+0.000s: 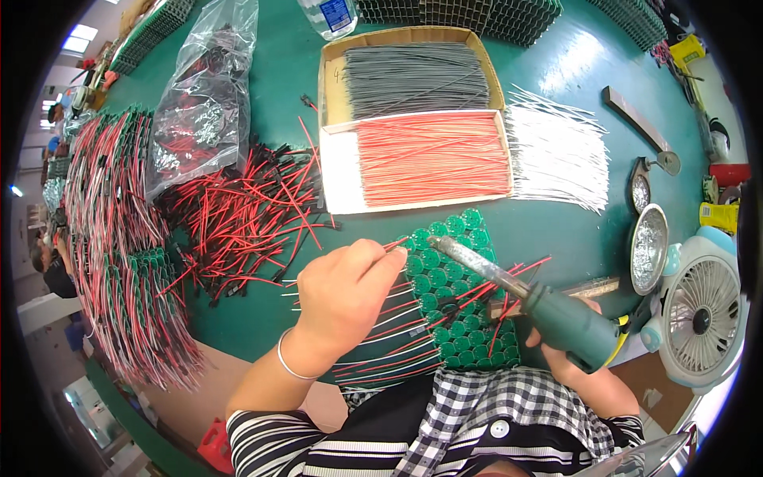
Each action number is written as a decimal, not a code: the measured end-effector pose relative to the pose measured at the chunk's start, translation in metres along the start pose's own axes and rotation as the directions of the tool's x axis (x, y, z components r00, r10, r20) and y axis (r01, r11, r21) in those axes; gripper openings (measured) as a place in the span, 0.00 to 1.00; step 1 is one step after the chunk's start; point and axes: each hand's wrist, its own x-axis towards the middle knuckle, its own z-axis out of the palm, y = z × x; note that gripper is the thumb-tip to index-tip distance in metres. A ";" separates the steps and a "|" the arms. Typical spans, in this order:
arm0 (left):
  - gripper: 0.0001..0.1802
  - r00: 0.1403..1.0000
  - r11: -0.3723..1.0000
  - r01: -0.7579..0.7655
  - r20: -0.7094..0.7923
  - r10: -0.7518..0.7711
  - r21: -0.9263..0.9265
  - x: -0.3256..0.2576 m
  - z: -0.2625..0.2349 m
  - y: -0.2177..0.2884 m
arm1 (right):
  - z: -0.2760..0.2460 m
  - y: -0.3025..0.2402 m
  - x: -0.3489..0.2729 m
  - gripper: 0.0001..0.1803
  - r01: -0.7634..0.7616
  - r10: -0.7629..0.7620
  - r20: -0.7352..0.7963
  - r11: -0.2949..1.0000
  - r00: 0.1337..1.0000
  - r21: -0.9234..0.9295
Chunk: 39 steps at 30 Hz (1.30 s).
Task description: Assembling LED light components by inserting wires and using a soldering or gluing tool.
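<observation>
Soldering at the bench (556, 230), both our hands over green boards (457, 294).
Left hand (346, 294) pinches a red wire (395, 243); right hand (568, 358) grip closed round the soldering iron (556, 314).

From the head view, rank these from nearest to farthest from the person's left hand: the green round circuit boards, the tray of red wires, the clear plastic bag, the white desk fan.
From the left hand:
1. Green round circuit boards: directly beside the fingertips, to the right.
2. Tray of red wires: just above, farther up the table.
3. Clear plastic bag: upper left.
4. White desk fan: far right edge, beyond the right hand holding the soldering iron.
</observation>
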 end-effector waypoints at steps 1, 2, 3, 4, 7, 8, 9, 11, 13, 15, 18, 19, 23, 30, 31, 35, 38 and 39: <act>0.13 1.000 1.000 -0.006 -0.002 0.006 -0.008 0.000 0.000 0.000 | -0.001 -0.001 0.003 0.15 0.058 -0.056 0.026 0.997 0.998 -0.057; 0.13 1.000 1.000 -0.013 -0.004 0.013 -0.015 0.000 0.001 0.000 | -0.001 -0.003 0.005 0.16 0.117 -0.112 0.051 0.987 0.992 -0.112; 0.14 1.000 1.000 -0.017 -0.001 0.017 -0.020 -0.001 0.001 0.000 | 0.000 -0.008 0.007 0.16 0.083 -0.080 0.051 0.994 0.996 -0.073; 0.14 1.000 0.999 -0.015 0.004 0.015 -0.034 -0.003 0.002 0.000 | -0.001 -0.011 0.008 0.16 0.064 -0.059 0.065 0.995 0.996 -0.077; 0.14 1.000 0.998 -0.012 0.016 0.013 -0.064 -0.006 0.004 0.001 | -0.004 -0.018 0.010 0.16 0.040 -0.024 0.110 0.989 0.994 -0.142; 0.14 1.000 0.998 -0.011 0.018 0.012 -0.064 -0.007 0.004 0.001 | -0.004 -0.018 0.010 0.16 0.040 -0.022 0.116 0.987 0.993 -0.154; 0.14 1.000 0.998 -0.013 0.019 0.015 -0.064 -0.007 0.004 0.001 | -0.002 -0.014 0.008 0.16 0.043 -0.030 0.099 0.990 0.995 -0.132; 0.13 1.000 0.998 -0.015 0.018 0.016 -0.068 -0.008 0.005 0.000 | 0.000 -0.007 0.004 0.16 0.068 -0.058 0.080 0.990 0.995 -0.125; 0.13 1.000 0.997 -0.018 0.016 0.019 -0.072 -0.008 0.006 -0.001 | 0.001 0.000 -0.001 0.15 0.105 -0.095 0.071 0.983 0.993 -0.153; 0.13 1.000 0.997 -0.018 0.015 0.019 -0.071 -0.009 0.007 -0.001 | 0.004 0.009 -0.007 0.15 0.139 -0.131 0.061 0.977 0.990 -0.164; 0.13 1.000 0.997 -0.017 0.021 0.019 -0.070 -0.008 0.007 -0.002 | 0.005 0.014 -0.011 0.14 0.146 -0.136 0.064 0.970 0.989 -0.192; 0.13 1.000 0.998 -0.016 0.023 0.018 -0.068 -0.009 0.007 -0.002 | 0.007 0.015 -0.011 0.14 0.128 -0.121 0.049 0.975 0.991 -0.180; 0.13 0.999 0.997 -0.018 0.030 0.020 -0.070 -0.008 0.007 -0.002 | 0.015 0.016 -0.010 0.20 0.028 -0.032 -0.031 0.993 0.999 -0.111; 0.13 0.999 0.998 -0.015 0.033 0.017 -0.064 -0.008 0.007 -0.002 | 0.013 0.017 -0.012 0.21 0.031 -0.027 0.018 0.962 0.999 -0.272; 0.13 0.999 0.998 -0.015 0.034 0.017 -0.063 -0.007 0.007 -0.002 | 0.013 0.017 -0.012 0.21 0.061 -0.060 0.014 0.957 0.998 -0.284; 0.13 0.999 0.998 -0.024 0.027 0.026 -0.055 -0.007 0.007 -0.001 | 0.010 0.008 -0.003 0.17 0.151 -0.163 -0.035 0.964 0.986 -0.219; 0.12 0.999 0.999 -0.014 0.030 0.015 -0.033 -0.009 0.006 0.000 | 0.003 0.001 0.000 0.14 0.154 -0.157 0.002 0.966 0.988 -0.206; 0.12 0.999 1.000 -0.010 0.036 0.011 -0.029 -0.008 0.006 0.000 | 0.002 -0.002 0.001 0.14 0.149 -0.148 0.017 0.964 0.989 -0.220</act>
